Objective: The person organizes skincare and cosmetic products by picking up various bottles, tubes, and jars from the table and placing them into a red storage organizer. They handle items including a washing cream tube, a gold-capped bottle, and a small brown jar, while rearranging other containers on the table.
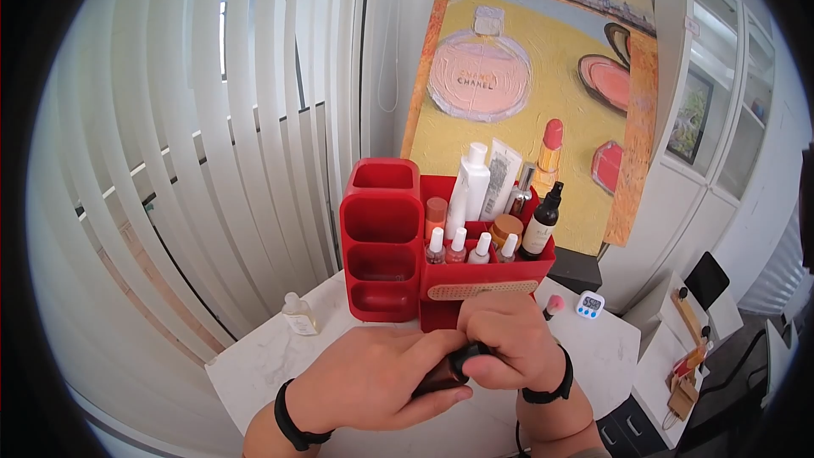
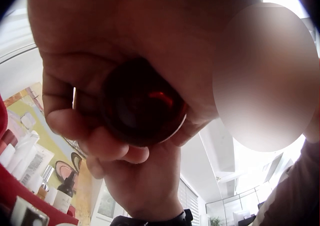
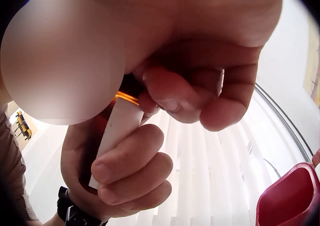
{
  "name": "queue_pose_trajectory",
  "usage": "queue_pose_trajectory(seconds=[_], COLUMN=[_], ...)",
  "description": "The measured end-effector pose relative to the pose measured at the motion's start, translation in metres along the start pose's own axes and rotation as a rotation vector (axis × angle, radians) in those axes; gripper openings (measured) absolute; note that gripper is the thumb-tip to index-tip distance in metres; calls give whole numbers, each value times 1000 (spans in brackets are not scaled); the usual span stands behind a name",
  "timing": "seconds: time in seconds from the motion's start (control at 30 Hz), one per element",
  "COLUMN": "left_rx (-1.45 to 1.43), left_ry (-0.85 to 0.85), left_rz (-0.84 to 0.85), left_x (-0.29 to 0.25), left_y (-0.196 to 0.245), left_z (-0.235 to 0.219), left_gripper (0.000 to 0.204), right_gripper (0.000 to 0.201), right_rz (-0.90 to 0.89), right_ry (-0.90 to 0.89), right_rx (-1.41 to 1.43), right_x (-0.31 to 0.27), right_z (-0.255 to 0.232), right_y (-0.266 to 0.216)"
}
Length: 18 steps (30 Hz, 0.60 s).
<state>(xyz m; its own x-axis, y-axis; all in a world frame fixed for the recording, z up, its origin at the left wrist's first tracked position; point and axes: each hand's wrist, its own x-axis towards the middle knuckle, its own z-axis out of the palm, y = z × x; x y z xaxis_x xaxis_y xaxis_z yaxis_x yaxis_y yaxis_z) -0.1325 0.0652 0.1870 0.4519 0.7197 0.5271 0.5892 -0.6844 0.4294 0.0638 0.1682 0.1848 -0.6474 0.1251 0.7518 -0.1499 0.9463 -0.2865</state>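
Both hands meet over the table in front of a red organizer. My left hand (image 1: 365,369) grips the body of a dark amber bottle (image 1: 437,380), fingers wrapped round it. Its round base (image 2: 140,103) faces the left wrist camera, and a white label (image 3: 120,128) shows in the right wrist view. My right hand (image 1: 513,339) holds the bottle's black top (image 1: 466,358) between thumb and curled fingers, which hide part of it. The red organizer (image 1: 381,174) stands just beyond the hands, its front partly covered by the right hand.
Nail polish bottles (image 1: 458,246), a white bottle (image 1: 475,178), a tube (image 1: 502,174) and a dark spray bottle (image 1: 543,225) stand in the organizer. A small clear bottle (image 1: 299,315) is at left; a makeup brush (image 1: 554,304) and timer (image 1: 590,304) lie at right on the white table (image 1: 254,365).
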Motion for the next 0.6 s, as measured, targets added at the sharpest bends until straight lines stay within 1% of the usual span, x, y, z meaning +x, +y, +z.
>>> queue_pose_trajectory(seconds=[0.07, 0.13, 0.23, 0.27, 0.33, 0.37, 0.43, 0.57, 0.6], left_rx=[-5, -15, -7, 3, 17, 29, 40, 57, 60], left_ry=[-10, -27, -16, -8, 3, 13, 24, 46, 51], left_rz=[-25, -52, -62, -52, -39, -45, -50, -39, -37], left_x=[-1, -1, -1, 0, 1, 2, 2, 1, 1], left_y=[2, 3, 2, 1, 2, 4, 5, 4, 4], left_z=[-4, -8, -8, -6, -5, -5, -4, -4, -4], left_gripper=[48, 48, 47, 47, 47, 47, 47, 48, 48], right_gripper=[37, 41, 44, 44, 36, 36, 35, 35, 35], right_rz=[-19, 46, 32, 33, 7, 6, 37, 66, 34], right_ry=[-22, -25, -27, -27, 40, 40, 109, 109, 121], right_rx=[34, 42, 9, 8, -19, -20, -33, -25, -20], right_x=[1, 0, -2, -1, 2, 2, 1, 2, 2], right_z=[-1, 0, 2, 2, 3, 5, 7, 7, 9], right_y=[0, -4, 0, 0, 0, 0, 0, -2, -1])
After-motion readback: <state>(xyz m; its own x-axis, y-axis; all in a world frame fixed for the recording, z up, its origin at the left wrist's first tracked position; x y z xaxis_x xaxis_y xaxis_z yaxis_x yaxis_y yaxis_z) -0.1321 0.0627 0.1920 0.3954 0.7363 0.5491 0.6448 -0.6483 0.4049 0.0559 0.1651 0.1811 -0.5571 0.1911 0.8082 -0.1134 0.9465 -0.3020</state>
